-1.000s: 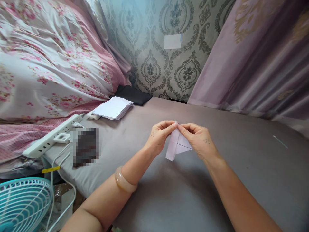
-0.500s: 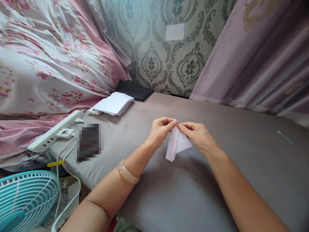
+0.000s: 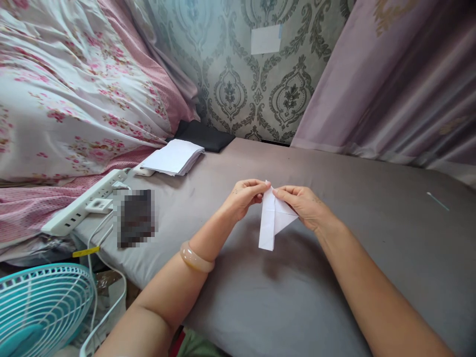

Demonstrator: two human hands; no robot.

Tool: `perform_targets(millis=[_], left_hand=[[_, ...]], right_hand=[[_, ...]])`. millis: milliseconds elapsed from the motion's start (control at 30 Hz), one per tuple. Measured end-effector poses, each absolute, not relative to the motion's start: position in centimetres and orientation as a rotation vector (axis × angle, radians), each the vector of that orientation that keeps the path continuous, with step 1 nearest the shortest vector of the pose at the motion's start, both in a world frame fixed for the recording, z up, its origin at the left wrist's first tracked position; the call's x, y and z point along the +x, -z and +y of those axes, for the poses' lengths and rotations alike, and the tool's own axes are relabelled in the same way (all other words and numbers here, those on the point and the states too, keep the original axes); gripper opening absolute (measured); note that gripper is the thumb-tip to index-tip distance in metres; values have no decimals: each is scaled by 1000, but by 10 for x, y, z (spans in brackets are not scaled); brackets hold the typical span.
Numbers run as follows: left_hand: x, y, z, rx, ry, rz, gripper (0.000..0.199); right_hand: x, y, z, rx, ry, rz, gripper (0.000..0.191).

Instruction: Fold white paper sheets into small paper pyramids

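Observation:
A folded sheet of white paper (image 3: 268,225) hangs between my two hands, above the grey bed surface. It has a long narrow strip on its left and a triangular flap pointing right. My left hand (image 3: 246,196) pinches the top tip of the paper between thumb and fingers. With thumb and fingers closed, my right hand (image 3: 303,203) grips the upper right edge, close beside the left fingertips. A pale bangle (image 3: 197,258) sits round my left forearm.
A stack of white paper (image 3: 173,156) lies on the grey sheet (image 3: 334,173), near a black folded item (image 3: 203,136). At left are a power strip (image 3: 84,203) with cables, a blurred dark object (image 3: 137,218) and a turquoise fan (image 3: 40,307). A cotton swab (image 3: 438,201) lies far right.
The folded paper has turned slightly, so its strip now hangs nearly straight down and faces me more. Both hands keep their pinch. The view has tilted a little.

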State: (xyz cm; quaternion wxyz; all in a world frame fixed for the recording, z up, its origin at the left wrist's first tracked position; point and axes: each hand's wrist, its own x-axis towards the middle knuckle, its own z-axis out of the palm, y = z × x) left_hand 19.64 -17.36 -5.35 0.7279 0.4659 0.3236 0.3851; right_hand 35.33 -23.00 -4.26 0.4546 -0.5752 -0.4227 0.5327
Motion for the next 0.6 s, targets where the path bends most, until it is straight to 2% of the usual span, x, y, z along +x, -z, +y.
perform_targets(millis=[267,400,467,533,600], left_hand=[[195,55,-172,1136,-832,742,25],[195,59,-164,1012,-826,918,19],[194,61,-160,912,-822,1007,16],[193,62,-158,855,-831,1047,16],[194,64,-158,839,-843,1052,19]], right_hand=[[354,47,-226,-1397,-1282,-1087,35],[365,42,-230,-1496,-754,-1437,30],[371,35,-237,-1443,-478,-1810,46],[372,28,-247,-1373,-370,-2142,67],[368,25,-256,-1349,-288,-2318,74]])
